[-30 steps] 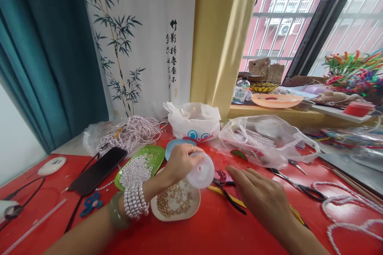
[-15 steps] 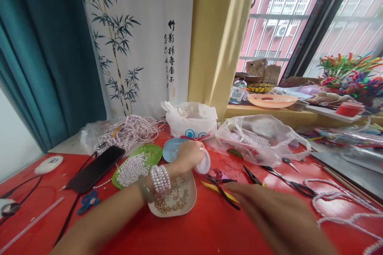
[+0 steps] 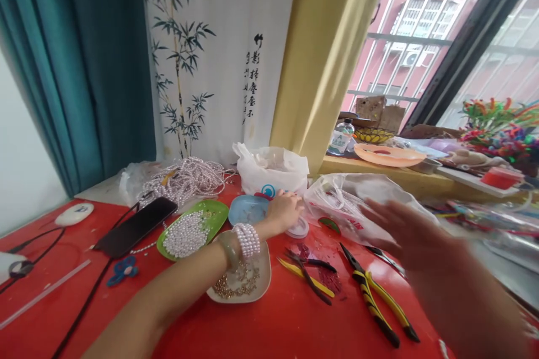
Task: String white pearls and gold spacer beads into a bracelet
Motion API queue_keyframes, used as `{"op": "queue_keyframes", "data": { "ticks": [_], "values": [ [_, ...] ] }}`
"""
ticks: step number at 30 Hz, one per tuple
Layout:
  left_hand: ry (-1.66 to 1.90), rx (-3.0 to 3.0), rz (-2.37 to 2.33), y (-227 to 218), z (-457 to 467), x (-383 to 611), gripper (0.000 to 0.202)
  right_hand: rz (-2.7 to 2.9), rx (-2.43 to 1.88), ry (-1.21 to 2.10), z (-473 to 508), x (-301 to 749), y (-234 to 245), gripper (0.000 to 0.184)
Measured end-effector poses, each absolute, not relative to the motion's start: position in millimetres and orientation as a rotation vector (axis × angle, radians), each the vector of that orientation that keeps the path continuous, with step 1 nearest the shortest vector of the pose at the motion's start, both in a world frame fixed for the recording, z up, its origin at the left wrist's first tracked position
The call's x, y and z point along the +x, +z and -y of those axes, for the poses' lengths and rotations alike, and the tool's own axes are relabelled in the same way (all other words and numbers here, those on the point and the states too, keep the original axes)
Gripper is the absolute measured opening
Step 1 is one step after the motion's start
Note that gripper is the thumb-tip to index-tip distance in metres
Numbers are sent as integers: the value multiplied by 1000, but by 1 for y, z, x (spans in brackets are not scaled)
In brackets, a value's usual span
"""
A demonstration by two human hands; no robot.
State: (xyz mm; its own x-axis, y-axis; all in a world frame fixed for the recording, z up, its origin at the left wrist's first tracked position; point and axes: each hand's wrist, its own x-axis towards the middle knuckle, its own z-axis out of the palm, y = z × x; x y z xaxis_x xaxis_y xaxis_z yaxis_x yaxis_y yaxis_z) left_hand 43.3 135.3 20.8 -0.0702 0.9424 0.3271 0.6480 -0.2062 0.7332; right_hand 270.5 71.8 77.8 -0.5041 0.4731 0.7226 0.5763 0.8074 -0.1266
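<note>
My left hand [image 3: 284,210] reaches across the red table [image 3: 269,325] and rests curled on a small clear plastic spool [image 3: 298,229] that sits on the table beside the blue dish [image 3: 246,210]. A pearl bracelet and a green bangle circle that wrist. My right hand [image 3: 404,230] hovers above the table at the right, blurred, fingers spread, holding nothing. It is in front of a clear plastic bag [image 3: 362,202]. Below it lie yellow-and-black pliers [image 3: 373,297].
A white dish of gold beads [image 3: 244,283], a green tray of pearls [image 3: 191,230], a black phone [image 3: 137,226], pearl strands [image 3: 185,179], a white bag [image 3: 272,171] and small cutters [image 3: 307,275] crowd the table. The window sill holds dishes and colourful items.
My left hand carried the clear spool away from above the gold-bead dish and set it down farther back by the blue dish. My right hand lifted off the table and moved right.
</note>
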Motion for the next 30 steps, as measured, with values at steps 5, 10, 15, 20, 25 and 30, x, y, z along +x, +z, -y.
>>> {"op": "queue_keyframes", "data": {
  "ticks": [5,10,15,20,25,30],
  "values": [
    [1435,1725,-1587,42,-97,23,31,1859,-650,938,-60,199,61,32],
    [1992,1235,-1369,60,-53,2,20,1605,-577,1199,-58,175,67,24],
    [1395,1236,-963,70,-23,20,28,1678,-452,1128,-53,148,80,33],
    [1102,1144,-910,67,-26,16,51,1988,-627,748,-66,144,69,46],
    [1140,1349,-1203,50,-32,-22,22,2214,-1076,29,-98,178,49,48],
    [1142,1366,-1457,35,-33,-52,24,2401,-1335,-347,-105,219,22,31]
  ]
}}
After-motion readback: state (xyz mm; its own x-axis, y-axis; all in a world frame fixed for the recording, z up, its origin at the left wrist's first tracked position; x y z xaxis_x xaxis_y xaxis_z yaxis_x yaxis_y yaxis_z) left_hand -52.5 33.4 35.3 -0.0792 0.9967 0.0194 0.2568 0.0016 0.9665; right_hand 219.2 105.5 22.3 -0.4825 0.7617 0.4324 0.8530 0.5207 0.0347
